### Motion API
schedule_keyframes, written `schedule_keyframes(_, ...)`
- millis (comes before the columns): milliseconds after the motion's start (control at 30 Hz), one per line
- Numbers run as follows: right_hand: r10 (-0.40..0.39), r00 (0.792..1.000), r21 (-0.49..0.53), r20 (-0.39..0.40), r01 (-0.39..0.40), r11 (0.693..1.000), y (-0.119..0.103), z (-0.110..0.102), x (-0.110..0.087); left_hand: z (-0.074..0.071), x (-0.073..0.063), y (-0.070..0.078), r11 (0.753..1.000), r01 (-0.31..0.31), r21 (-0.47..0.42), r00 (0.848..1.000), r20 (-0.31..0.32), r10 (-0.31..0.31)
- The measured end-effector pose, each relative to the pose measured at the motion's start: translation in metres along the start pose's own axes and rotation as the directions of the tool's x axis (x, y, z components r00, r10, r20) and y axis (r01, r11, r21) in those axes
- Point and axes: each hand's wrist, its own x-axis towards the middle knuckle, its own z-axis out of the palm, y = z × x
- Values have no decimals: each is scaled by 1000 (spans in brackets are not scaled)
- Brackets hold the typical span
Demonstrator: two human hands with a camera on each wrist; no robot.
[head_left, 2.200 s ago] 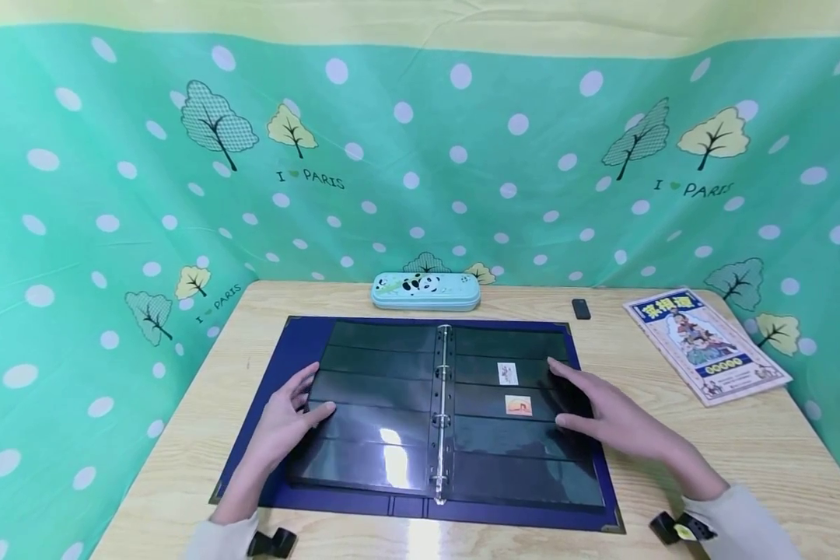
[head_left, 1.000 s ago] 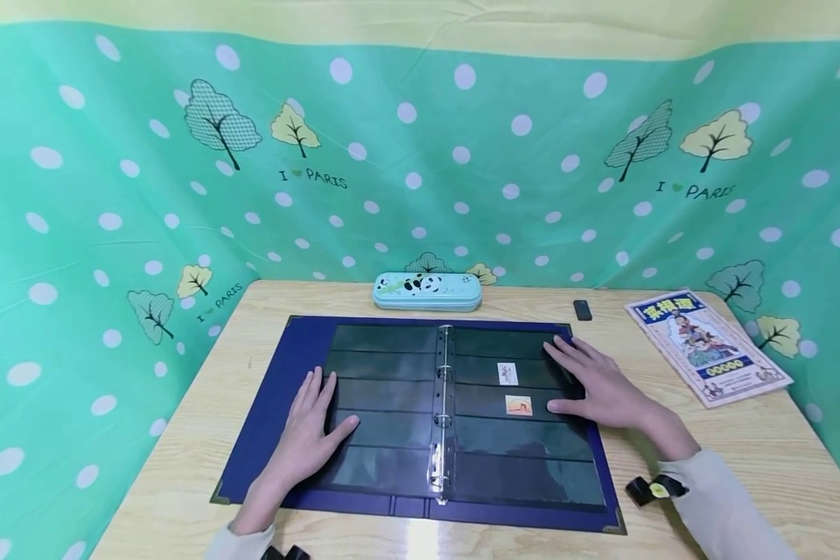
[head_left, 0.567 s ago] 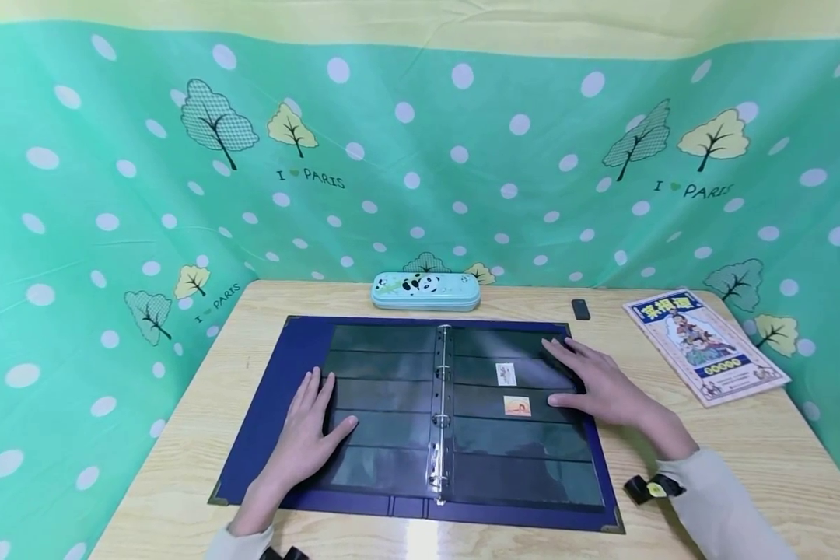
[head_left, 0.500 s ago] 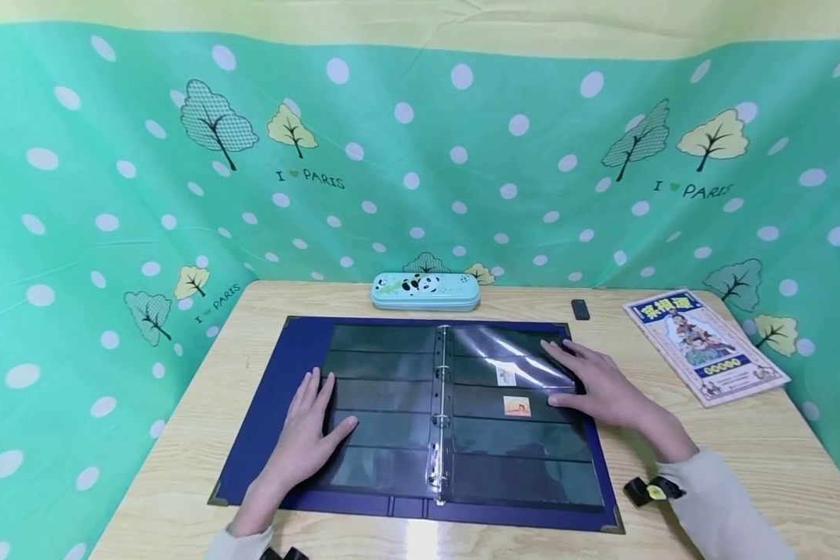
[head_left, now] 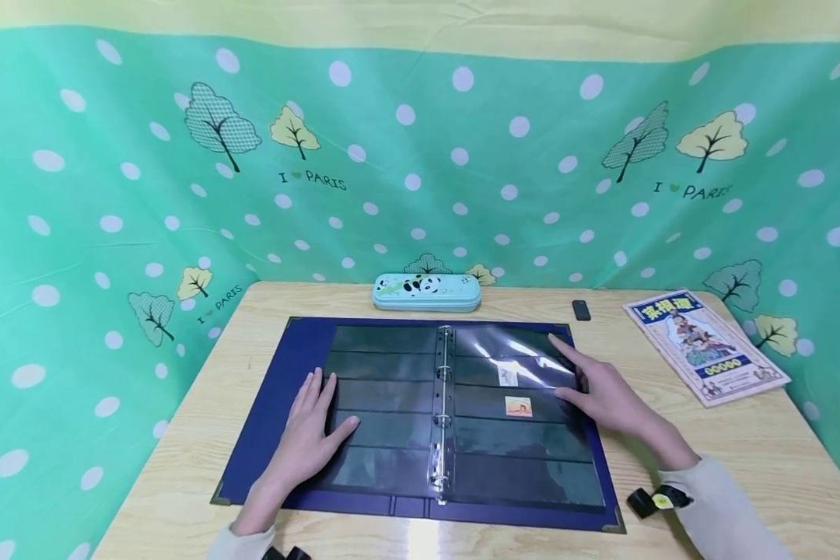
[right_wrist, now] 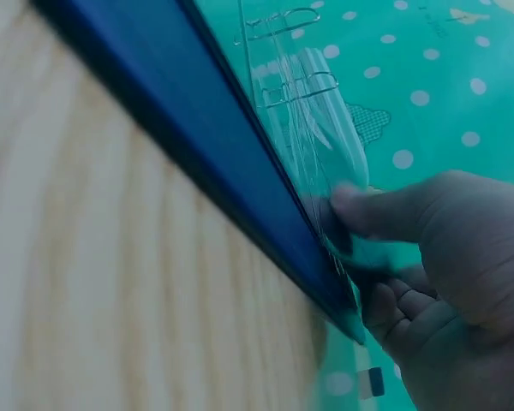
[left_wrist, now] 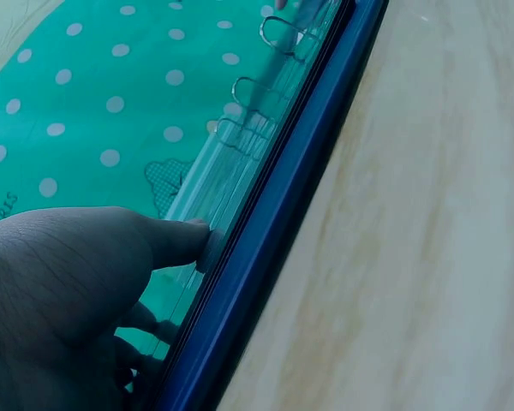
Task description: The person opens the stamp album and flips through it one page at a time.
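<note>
A blue stamp album [head_left: 257,420] lies spread on the table, its black pocket pages held by metal rings [head_left: 442,420]. Two stamps sit in the right page [head_left: 525,482]: a pale one [head_left: 508,376] partly under glare, and an orange one [head_left: 519,407]. My left hand [head_left: 306,435] rests on the left page [head_left: 385,435] with fingers straight and thumb spread. My right hand [head_left: 605,395] pinches the outer edge of the right page, thumb on top and index finger stretched along it. In the right wrist view, its other fingers [right_wrist: 403,312] curl beneath that edge.
Behind the album stands a light-blue panda pencil case [head_left: 427,292]. A small black object [head_left: 581,310] lies at the back right, beside a printed booklet [head_left: 707,346]. A green dotted cloth [head_left: 420,155] hangs around the table's back and sides.
My right hand has gone from lying spread on the right page to pinching its edge, its fingers curling under. Glare now crosses the page's upper part. The left hand stays put lately.
</note>
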Motion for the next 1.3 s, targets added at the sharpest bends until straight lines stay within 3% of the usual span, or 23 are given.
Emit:
schedule_keyframes(233,59,997,187,-43,-50,981,2,-4,-7,4,2,-1,999,-29,-19,999,-34,29)
schedule_keyframes(467,134,990,361,40,-139,922,-1,-12,-24,3,1,1,1000,-5,-10,1000,-9,5)
schedule_keyframes(600,115,992,359,57,-128,925,-3,-13,-34,1,1,1,1000,3,1,1000,0,-3)
schedule_keyframes(900,69,997,342,15,-70,937,-11,-16,-53,0,1,1,1000,2,1,1000,2,-2)
schedule_keyframes(1300,58,998,405,-31,-40,913,-27,-14,-76,-3,0,10,999,30,-37,999,30,-29)
